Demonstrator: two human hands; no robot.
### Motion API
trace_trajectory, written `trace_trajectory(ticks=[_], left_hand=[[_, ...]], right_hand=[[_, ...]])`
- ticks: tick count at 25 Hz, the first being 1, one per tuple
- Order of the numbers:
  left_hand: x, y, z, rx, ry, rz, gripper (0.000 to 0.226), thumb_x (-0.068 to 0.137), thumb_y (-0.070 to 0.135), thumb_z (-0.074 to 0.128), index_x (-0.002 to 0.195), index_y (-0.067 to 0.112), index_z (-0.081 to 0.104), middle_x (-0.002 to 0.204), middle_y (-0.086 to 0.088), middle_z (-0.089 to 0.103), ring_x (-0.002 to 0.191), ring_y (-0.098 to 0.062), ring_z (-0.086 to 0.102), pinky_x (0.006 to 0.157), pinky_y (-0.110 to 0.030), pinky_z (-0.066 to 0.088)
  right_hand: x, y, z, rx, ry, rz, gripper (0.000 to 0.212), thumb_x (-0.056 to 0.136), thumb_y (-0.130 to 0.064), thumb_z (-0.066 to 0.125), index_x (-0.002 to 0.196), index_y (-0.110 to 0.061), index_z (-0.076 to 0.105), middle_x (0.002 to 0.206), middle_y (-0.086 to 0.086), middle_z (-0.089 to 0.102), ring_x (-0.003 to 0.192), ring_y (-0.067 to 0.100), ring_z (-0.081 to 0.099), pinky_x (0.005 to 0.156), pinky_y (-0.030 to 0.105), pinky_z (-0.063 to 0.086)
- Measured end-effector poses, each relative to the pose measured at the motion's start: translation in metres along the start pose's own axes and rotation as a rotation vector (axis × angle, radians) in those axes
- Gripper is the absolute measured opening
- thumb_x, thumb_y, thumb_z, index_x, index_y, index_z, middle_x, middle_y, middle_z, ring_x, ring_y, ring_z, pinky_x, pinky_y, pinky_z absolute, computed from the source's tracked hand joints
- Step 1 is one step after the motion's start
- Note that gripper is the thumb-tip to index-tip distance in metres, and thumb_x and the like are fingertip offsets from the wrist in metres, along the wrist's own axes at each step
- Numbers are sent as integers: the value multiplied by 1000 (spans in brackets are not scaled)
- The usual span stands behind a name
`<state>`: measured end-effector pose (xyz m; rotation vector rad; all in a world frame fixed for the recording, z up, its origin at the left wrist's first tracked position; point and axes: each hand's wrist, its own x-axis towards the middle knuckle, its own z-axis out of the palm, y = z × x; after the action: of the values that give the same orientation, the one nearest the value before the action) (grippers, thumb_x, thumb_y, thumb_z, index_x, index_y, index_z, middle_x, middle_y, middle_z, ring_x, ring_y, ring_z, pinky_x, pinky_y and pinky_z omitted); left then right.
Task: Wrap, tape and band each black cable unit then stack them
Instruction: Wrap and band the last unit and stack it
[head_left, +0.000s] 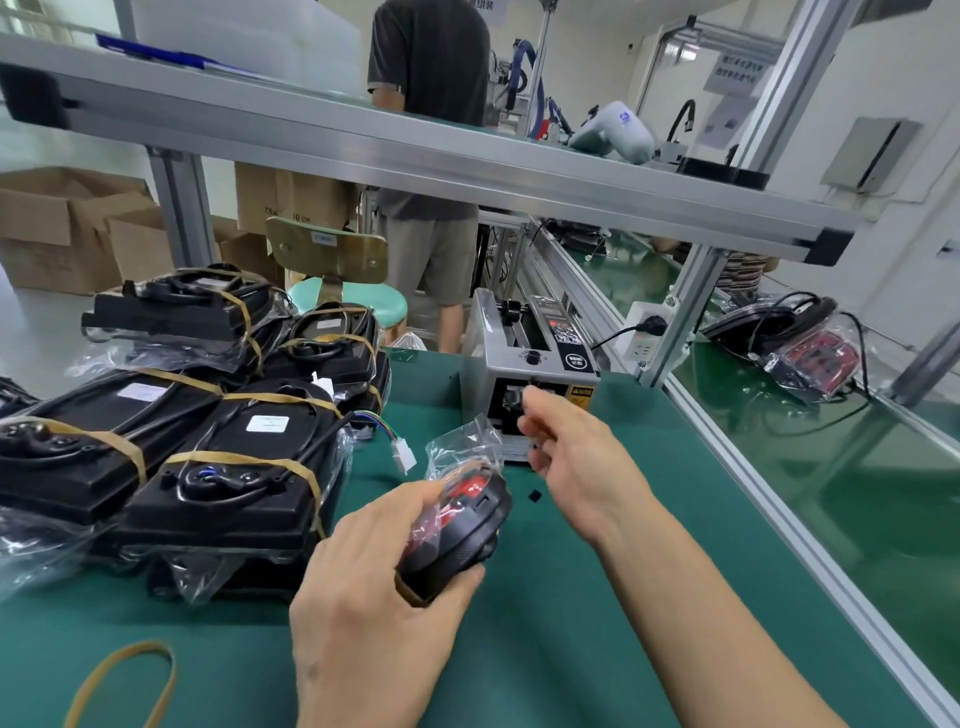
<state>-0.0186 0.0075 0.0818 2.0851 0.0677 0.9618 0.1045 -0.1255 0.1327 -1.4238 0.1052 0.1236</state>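
Left hand: you are holding the bagged unit in a closed grip, just above the worktop.
Right hand: you are reaching to the tape dispenser, fingers curled at its slot; whether the grip is pinching tape cannot be told.
Stack: banded units are lying piled at your left.
Rubber band: lying loose near the front edge.

Glossy clear plastic bag; matt green mat, probably rubber
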Motion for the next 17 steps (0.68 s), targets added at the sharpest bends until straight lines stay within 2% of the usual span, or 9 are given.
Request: trace_trajectory(ticks=[2,4,7,10,13,17], left_hand=[[-2,4,5,12,25,10,59,47,24,84,105,24,71,98,11,67,88,-8,58,80,-28,44],[-6,8,9,26,31,17,60,46,19,88,104,20,71,98,9,68,88,-8,56,79,-27,43],[-9,10,11,41,28,0,66,42,10,93,104,17,71,98,6,69,89,-9,55,79,-29,43],[-9,9,12,46,43,21,67,43,8,93,105,17,70,98,5,69,90,-11,56,79,-33,43],[-9,7,12,40,68,35,61,49,17,92,106,18,70,98,8,68,90,-10,56,79,-32,44],[-8,8,12,11,94,44,53,55,27,77,106,22,70,100,13,66,91,-9,58,79,-34,45]], right_hand=[[-47,-4,-4,-94,-255,-81,6,78,-29,71,78,-27,77,103,-18,70,96,-6,62,82,16,41],[-71,-2,-9,-78,-344,-101,5,74,-21,74,70,-19,74,112,-12,67,103,-5,60,90,15,39],[-75,2,-15,-54,-311,-98,19,81,-6,66,65,-14,70,116,-2,64,101,-4,61,94,22,39],[-76,4,-15,-61,-297,-93,20,82,-4,65,65,-13,71,119,-1,62,100,-4,62,94,23,41],[-77,5,-12,-89,-284,-84,18,80,-5,67,65,-13,73,123,0,60,108,-2,59,103,27,39],[-76,7,-11,-127,-263,-98,15,81,-2,67,68,-10,71,123,1,59,108,1,59,98,22,41]])
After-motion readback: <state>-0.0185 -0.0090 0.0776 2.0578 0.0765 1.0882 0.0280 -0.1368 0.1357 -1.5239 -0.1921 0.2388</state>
